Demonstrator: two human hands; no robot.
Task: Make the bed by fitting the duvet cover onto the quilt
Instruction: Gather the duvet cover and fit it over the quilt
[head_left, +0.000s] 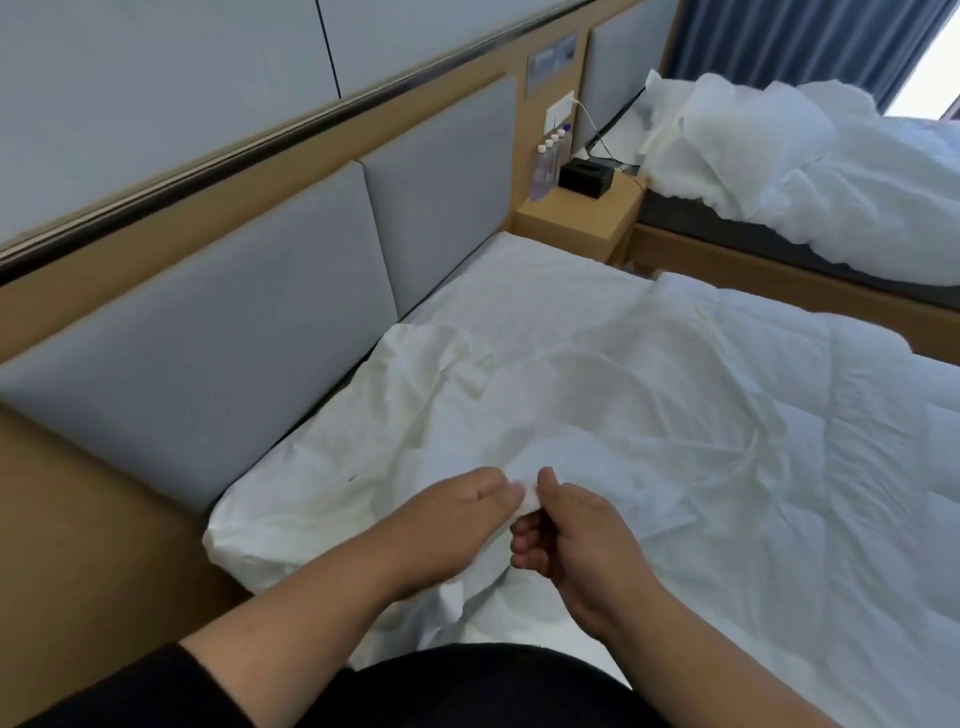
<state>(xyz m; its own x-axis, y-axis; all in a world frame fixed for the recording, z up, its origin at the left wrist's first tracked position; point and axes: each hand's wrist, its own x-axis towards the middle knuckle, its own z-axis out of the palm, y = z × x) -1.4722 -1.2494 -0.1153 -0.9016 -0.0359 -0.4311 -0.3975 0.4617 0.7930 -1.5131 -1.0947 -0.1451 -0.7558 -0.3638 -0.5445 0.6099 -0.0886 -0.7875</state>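
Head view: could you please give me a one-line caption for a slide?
Both hands, left hand and right hand, pinch a fold of white duvet cover on the bed beside the grey headboard.

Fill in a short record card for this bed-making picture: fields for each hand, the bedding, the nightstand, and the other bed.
left hand: pinches a bit of white cover, beside the right hand
right hand: fingers curled on the same bit of cover
bedding: crumpled white, spread over the near bed
nightstand: holds a black box and a row of bottles
other bed: unmade, white bedding heaped
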